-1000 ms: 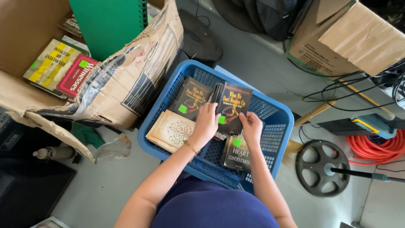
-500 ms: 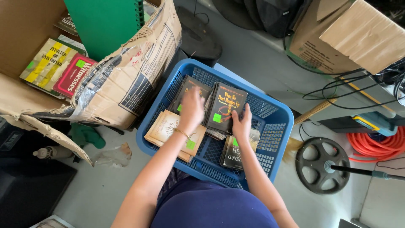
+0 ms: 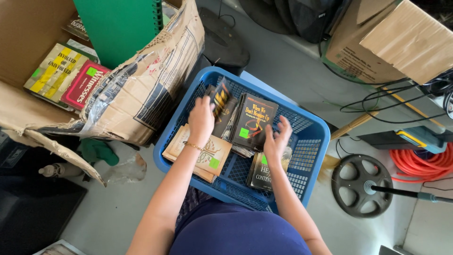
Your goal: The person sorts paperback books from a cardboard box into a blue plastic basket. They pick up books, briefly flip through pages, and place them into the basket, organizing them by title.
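Left hand (image 3: pixel 202 118) has moved off the dark books (image 3: pixel 255 123), fingers now loosely on the leaning stack; right hand (image 3: pixel 277 139) released, steadying them in blue crate (image 3: pixel 314 141)

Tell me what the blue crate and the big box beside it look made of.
Blue crate: looks like moulded plastic, matte, with a grid of holes in walls and floor. Big box: corrugated cardboard, brown and dull, its wall torn, creased and sagging, with clear tape peeling along the ripped edge.
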